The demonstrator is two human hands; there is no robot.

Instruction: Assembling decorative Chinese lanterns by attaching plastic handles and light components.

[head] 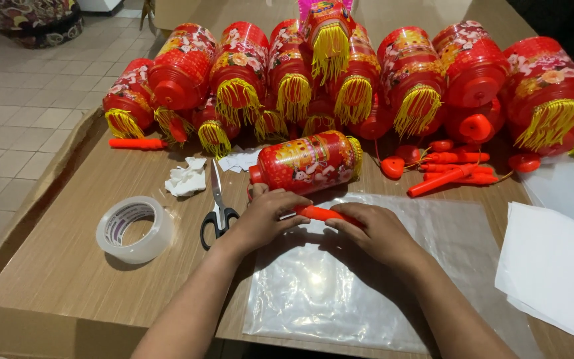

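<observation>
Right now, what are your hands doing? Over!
Left hand and right hand both gripping orange stick. Red lantern lying just beyond. Scissors beside left hand, not blocking.

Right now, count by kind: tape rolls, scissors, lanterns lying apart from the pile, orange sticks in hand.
Tape roll: 1
Scissors: 1
Lantern lying apart: 1
Orange stick, gripped by left hand and right hand: 1
Total: 4

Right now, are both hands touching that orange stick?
Touching. The head view shows the left hand and right hand each with fingers closed around an end of the orange stick, above the clear plastic bag.
</observation>
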